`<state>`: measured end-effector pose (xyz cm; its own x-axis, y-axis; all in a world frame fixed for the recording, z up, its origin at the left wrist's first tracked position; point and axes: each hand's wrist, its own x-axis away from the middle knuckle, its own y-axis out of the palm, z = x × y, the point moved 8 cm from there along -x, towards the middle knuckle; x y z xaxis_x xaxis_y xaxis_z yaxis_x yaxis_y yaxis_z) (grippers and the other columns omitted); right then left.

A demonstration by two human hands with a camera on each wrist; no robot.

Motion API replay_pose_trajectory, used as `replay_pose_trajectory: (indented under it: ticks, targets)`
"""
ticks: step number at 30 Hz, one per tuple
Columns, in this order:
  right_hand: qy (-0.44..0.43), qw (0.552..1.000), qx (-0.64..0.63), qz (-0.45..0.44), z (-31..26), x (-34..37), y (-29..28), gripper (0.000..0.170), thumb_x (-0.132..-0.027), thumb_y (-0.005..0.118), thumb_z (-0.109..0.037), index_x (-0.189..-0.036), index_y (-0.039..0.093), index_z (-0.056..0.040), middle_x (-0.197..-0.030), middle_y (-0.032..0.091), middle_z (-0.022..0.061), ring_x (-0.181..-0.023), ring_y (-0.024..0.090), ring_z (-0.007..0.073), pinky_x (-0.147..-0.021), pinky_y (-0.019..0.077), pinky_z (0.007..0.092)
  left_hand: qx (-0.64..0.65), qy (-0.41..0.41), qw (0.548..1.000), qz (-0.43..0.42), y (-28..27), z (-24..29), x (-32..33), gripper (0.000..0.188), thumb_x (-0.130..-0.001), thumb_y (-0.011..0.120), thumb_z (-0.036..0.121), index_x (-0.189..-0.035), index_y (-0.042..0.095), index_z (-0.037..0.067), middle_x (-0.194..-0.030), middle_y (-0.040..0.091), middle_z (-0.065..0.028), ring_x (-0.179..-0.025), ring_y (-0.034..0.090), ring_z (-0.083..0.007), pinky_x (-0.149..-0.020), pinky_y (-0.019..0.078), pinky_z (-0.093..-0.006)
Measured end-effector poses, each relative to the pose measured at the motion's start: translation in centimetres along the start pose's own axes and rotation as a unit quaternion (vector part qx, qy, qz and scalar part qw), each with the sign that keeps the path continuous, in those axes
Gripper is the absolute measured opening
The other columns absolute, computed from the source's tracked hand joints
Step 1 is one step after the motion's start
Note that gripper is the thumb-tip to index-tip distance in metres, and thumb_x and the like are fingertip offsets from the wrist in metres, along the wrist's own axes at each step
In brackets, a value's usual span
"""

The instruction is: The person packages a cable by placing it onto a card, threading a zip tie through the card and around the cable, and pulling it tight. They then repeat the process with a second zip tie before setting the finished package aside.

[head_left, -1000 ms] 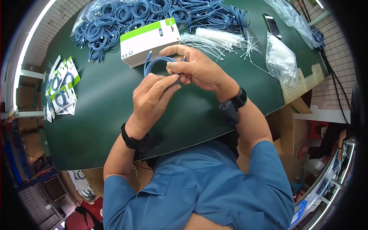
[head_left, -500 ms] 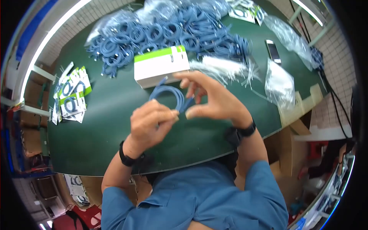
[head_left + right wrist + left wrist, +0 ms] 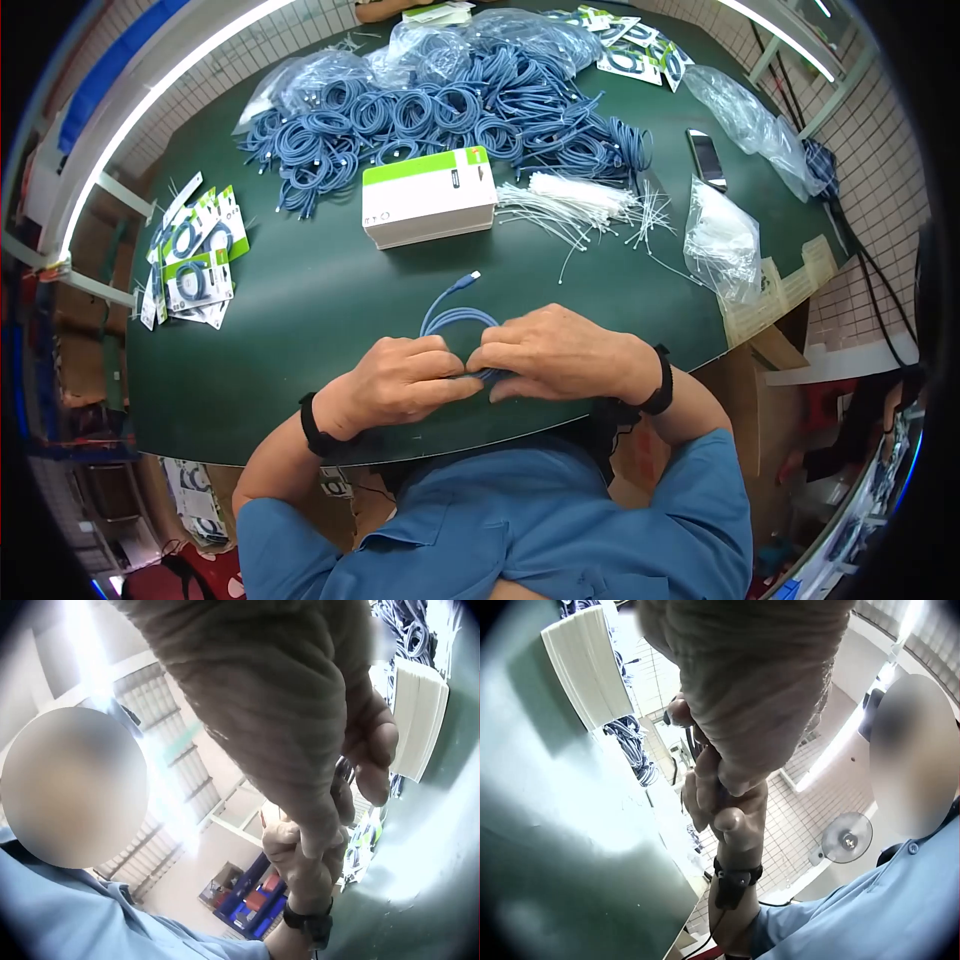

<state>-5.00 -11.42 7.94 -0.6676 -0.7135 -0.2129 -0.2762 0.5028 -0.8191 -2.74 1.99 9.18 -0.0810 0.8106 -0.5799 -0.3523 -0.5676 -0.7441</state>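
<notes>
A coiled blue cable (image 3: 462,316) is held low over the table's near part in the head view, one connector end (image 3: 466,281) pointing up and away. The left hand (image 3: 405,380) grips the coil's near left side with curled fingers. Close against it, the right hand (image 3: 560,352) pinches the coil's near right side. The fingertips nearly meet and cover the lower part of the coil. In the left wrist view the left hand (image 3: 742,682) fills the top, with the right hand (image 3: 731,817) beyond it; the cable is mostly hidden there.
A white and green box (image 3: 430,200) stands beyond the hands. Behind it lies a pile of coiled blue cables (image 3: 420,115); white cable ties (image 3: 580,200) are to its right. Carded cables (image 3: 195,255) lie at left, a phone (image 3: 706,158) and a bag (image 3: 722,240) at right.
Both hands have moved down toward the body with the coil. The right hand, spread and apart from the left half a second ago, has closed on the coil beside it. The head view has shifted.
</notes>
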Motion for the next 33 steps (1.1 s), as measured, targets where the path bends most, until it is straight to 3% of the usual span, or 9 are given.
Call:
replay_pose_trajectory:
  ticks: [6, 10, 15, 17, 20, 26, 30, 33]
  targets:
    - [-0.013, 0.995, -0.067, 0.076, -0.1, 1.2, -0.7, 0.025, -0.091, 0.075, -0.025, -0.108, 0.062, -0.0105, -0.095, 0.062, 0.006, -0.082, 0.066, 0.0294, -0.067, 0.0533, 0.0415, 0.077, 0.023, 0.996, 0.033, 0.0, 0.3, -0.1, 0.026, -0.075, 0.077, 0.005, -0.1, 0.077, 0.009, -0.086, 0.066, -0.003, -0.068, 0.063, -0.0189, -0.049, 0.0475, -0.0317]
    - [-0.094, 0.985, -0.066, 0.125, 0.2, 1.9, -1.0, 0.023, -0.092, 0.074, -0.025, -0.105, 0.062, -0.0103, -0.091, 0.061, 0.0061, -0.084, 0.067, 0.0317, -0.069, 0.0529, 0.0438, 0.038, -0.004, 0.999, 0.012, 0.6, -0.3, -0.9, 0.025, -0.072, 0.077, 0.003, -0.096, 0.077, 0.009, -0.085, 0.067, -0.006, -0.068, 0.064, -0.0234, -0.052, 0.0492, -0.034]
    - [-0.07, 0.982, -0.079, 0.157, 1.5, 1.9, -0.9, 0.021, -0.087, 0.077, -0.027, -0.097, 0.066, -0.0112, -0.089, 0.068, 0.0073, -0.086, 0.069, 0.0339, -0.071, 0.0518, 0.0481, 0.035, 0.022, 0.999, -0.026, 1.5, -0.1, -1.8, 0.023, -0.071, 0.077, 0.0, -0.093, 0.075, 0.007, -0.083, 0.067, -0.0081, -0.068, 0.063, -0.0264, -0.057, 0.0493, -0.0355]
    - [-0.057, 0.981, -0.058, 0.178, 2.5, 1.4, -0.8, 0.021, -0.086, 0.078, -0.027, -0.095, 0.067, -0.0108, -0.088, 0.07, 0.0069, -0.086, 0.069, 0.0337, -0.072, 0.0519, 0.0482, -0.004, -0.016, 1.0, -0.013, 1.3, -1.1, -1.9, 0.024, -0.072, 0.075, -0.006, -0.093, 0.072, 0.004, -0.084, 0.067, -0.0103, -0.071, 0.064, -0.0288, -0.062, 0.0493, -0.0376]
    - [-0.065, 0.976, -0.013, 0.207, 3.3, 0.9, -1.2, 0.02, -0.084, 0.079, -0.025, -0.092, 0.068, -0.0104, -0.088, 0.071, 0.0057, -0.087, 0.07, 0.032, -0.071, 0.0522, 0.0467, 0.003, -0.019, 1.0, -0.022, 1.0, -2.3, -2.4, 0.025, -0.073, 0.073, -0.01, -0.094, 0.07, 0.003, -0.086, 0.068, -0.0116, -0.073, 0.064, -0.0301, -0.064, 0.0491, -0.0383]
    - [-0.112, 0.949, -0.078, 0.285, 4.7, 1.2, -2.7, 0.014, -0.082, 0.08, -0.021, -0.087, 0.072, -0.0116, -0.084, 0.072, 0.0046, -0.085, 0.07, 0.0302, -0.07, 0.0523, 0.0444, -0.006, -0.003, 1.0, -0.027, 0.5, -3.9, -4.0, 0.028, -0.075, 0.071, -0.014, -0.098, 0.066, 0.002, -0.085, 0.067, -0.0128, -0.073, 0.063, -0.0318, -0.065, 0.0492, -0.0389]
    - [-0.108, 0.94, -0.06, 0.319, 5.6, 1.4, -2.8, 0.013, -0.081, 0.081, -0.021, -0.087, 0.074, -0.0124, -0.084, 0.072, 0.004, -0.083, 0.07, 0.0297, -0.07, 0.0526, 0.0437, -0.007, 0.016, 0.999, -0.05, 0.6, -5.0, -4.6, 0.029, -0.078, 0.069, -0.014, -0.103, 0.067, 0.001, -0.093, 0.068, -0.0143, -0.083, 0.066, -0.033, -0.074, 0.0528, -0.0405]
    - [-0.093, 0.934, -0.036, 0.343, 6.7, 1.7, -3.2, 0.013, -0.08, 0.082, -0.021, -0.087, 0.074, -0.013, -0.084, 0.071, 0.0036, -0.083, 0.071, 0.0296, -0.071, 0.053, 0.0434, -0.065, 0.003, 0.998, -0.022, -0.6, -5.1, -5.7, 0.036, -0.081, 0.069, -0.011, -0.114, 0.069, 0.001, -0.113, 0.068, -0.0178, -0.101, 0.066, -0.0358, -0.088, 0.0544, -0.0437]
